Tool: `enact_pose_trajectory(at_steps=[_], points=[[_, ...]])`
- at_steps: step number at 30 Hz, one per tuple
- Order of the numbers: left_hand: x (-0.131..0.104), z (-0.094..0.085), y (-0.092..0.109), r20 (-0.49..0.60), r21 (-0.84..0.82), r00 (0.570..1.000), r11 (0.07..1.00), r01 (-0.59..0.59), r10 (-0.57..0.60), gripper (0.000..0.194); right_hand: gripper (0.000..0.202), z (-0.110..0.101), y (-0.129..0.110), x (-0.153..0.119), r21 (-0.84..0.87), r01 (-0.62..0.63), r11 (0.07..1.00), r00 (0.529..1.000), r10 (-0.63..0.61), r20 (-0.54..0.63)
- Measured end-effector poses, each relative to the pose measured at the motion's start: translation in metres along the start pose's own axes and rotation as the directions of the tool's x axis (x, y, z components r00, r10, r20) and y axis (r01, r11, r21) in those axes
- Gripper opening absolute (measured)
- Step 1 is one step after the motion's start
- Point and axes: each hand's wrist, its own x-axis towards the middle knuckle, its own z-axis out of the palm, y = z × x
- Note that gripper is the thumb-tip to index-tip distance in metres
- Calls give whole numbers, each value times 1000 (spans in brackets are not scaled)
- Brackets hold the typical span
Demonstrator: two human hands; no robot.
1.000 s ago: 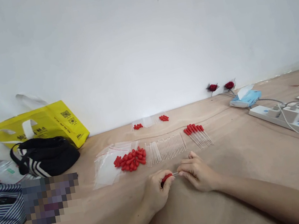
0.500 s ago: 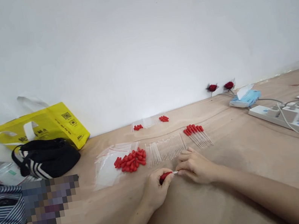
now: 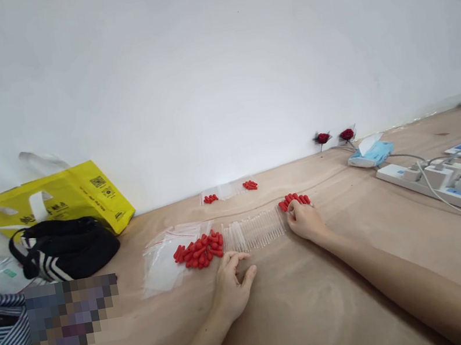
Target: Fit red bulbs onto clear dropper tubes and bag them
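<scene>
My left hand (image 3: 232,290) rests just in front of a heap of loose red rubber bulbs (image 3: 198,252), its fingers apart and nothing in them. To the right of that heap lies a row of clear thin tubes (image 3: 262,229), side by side. My right hand (image 3: 306,221) is over the group of red-capped droppers (image 3: 290,200) at the row's right end. Its fingers are pinched at a dropper there, and the hand covers most of the droppers' clear tubes.
Clear plastic bags (image 3: 160,266) lie left of the bulbs. Farther back, another bag (image 3: 227,190) has two small groups of red bulbs. A power strip (image 3: 441,190), a tissue pack (image 3: 371,153) and two dark red roses (image 3: 347,134) are on the right; a yellow bag (image 3: 83,191) and black pouch (image 3: 79,245) on the left.
My hands have moved apart. The left let go of the red bulb and opened, shifting slightly left. The right carried the dropper up and right to the capped group.
</scene>
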Motion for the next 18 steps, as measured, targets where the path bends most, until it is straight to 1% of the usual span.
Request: enact_pose_trajectory(at_steps=[3,6,10,13,15,18], points=[[0,-1,1,13,18,1000,1000,2,-2,13,18,1,-8,1,-73,-17,997,1000,17,-8],[0,-2,3,38,32,999,999,-5,4,11,20,2,-13,1,-99,4,995,1000,-6,-18],[-1,-2,6,57,38,998,999,-11,8,10,22,3,-13,0,-80,35,996,999,-37,-22],[-1,-2,7,60,42,998,999,-14,12,9,25,2,-14,0,-59,36,998,999,-37,-24],[0,-2,8,62,42,998,999,-14,11,8,27,1,-17,0,-61,22,998,1000,-23,-5],[0,-3,10,67,41,998,999,-19,16,7,27,-3,-24,1,-91,-24,996,997,31,72]])
